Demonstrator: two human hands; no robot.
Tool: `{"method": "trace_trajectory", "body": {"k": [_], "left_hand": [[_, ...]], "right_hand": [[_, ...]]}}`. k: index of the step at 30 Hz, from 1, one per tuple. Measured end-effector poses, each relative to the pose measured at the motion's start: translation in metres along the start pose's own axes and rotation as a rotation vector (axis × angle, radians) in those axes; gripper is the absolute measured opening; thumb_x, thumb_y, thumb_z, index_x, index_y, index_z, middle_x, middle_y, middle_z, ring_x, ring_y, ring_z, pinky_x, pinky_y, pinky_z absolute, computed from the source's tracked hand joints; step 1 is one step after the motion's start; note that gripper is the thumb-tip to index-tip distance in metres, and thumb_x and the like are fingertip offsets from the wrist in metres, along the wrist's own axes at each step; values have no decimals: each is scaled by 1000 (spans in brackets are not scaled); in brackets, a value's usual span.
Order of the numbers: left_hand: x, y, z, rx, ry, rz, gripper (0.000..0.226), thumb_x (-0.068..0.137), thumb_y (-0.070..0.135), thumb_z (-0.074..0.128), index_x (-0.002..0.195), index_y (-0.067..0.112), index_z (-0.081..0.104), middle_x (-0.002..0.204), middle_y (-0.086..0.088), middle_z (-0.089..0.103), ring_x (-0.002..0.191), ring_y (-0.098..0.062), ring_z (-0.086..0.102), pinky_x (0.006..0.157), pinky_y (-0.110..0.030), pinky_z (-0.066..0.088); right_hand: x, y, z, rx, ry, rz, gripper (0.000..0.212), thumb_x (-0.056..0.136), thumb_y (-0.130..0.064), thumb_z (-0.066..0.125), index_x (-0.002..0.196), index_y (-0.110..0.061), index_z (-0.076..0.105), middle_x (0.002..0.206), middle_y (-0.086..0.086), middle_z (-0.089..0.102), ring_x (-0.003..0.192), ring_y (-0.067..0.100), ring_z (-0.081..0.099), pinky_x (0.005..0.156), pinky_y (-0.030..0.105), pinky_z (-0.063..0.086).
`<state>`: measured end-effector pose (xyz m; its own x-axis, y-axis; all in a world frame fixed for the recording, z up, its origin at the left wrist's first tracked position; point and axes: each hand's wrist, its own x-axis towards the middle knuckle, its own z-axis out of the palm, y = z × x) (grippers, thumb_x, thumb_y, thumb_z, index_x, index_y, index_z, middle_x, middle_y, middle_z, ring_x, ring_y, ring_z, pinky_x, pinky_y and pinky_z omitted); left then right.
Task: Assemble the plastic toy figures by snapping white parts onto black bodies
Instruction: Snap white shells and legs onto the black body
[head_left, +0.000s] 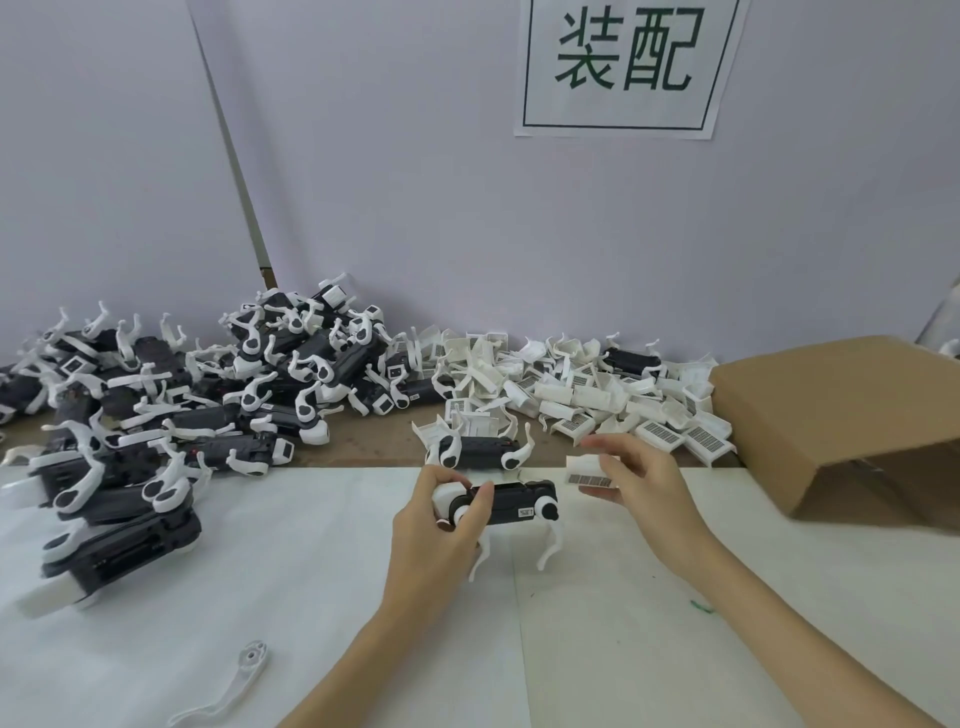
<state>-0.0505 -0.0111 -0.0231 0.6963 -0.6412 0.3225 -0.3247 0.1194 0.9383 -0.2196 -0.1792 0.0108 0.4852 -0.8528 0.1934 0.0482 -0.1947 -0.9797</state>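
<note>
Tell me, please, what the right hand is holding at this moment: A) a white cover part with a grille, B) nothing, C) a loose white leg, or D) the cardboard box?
A: the right hand pinches a white cover part with a dark grille, beside the black body that the left hand grips.

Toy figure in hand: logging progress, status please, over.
Left hand grips black-bodied toy figure off the table. Right hand pinches white cover part, not yet snapped on. Nothing between them; another figure lies just behind.
</note>
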Motion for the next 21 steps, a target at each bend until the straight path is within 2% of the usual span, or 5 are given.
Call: {"method": "trace_trajectory", "body": {"k": [5, 9, 13, 17, 21], "left_hand": [[-2, 2, 1, -50, -52, -7, 26, 92, 44, 76, 98, 25, 59, 72, -8, 63, 51, -18, 56, 44, -29, 44], [-6, 6, -1, -84, -113, 7, 24, 95, 40, 74, 103, 25, 58, 66, 3, 57, 50, -20, 52, 42, -30, 43], [-8, 11, -2, -67, -143, 11, 29, 88, 47, 69, 105, 26, 57, 65, 8, 56, 51, -17, 49, 44, -32, 44], [-11, 12, -1, -49, -163, 42, 29, 87, 45, 69, 107, 28, 56, 66, 10, 56, 53, -12, 48, 45, -29, 46], [-11, 10, -2, -50, -179, 71, 21, 95, 35, 71, 108, 29, 56, 65, 8, 58, 53, -10, 48, 49, -19, 43]], "right_hand": [[-33, -9, -2, -134, -72, -146, 40, 100, 2, 52, 127, -25, 62, 107, 3, 67, 94, 17, 68, 87, 37, 61], [-44, -6, 5, -330, -138, -240, 34, 99, -6, 59, 118, -33, 64, 108, -18, 65, 94, 13, 67, 86, 30, 56], [-46, -7, 8, -267, -134, -260, 32, 101, -13, 63, 122, -36, 68, 118, -4, 60, 109, 9, 63, 89, 23, 52], [-51, -8, 12, -241, -160, -314, 34, 100, -10, 66, 124, -33, 73, 141, -8, 51, 136, 3, 49, 92, 20, 54], [-52, -12, 15, -100, -166, -217, 62, 92, -4, 75, 142, -34, 55, 138, -6, 53, 128, 6, 58, 101, 21, 51]]}}
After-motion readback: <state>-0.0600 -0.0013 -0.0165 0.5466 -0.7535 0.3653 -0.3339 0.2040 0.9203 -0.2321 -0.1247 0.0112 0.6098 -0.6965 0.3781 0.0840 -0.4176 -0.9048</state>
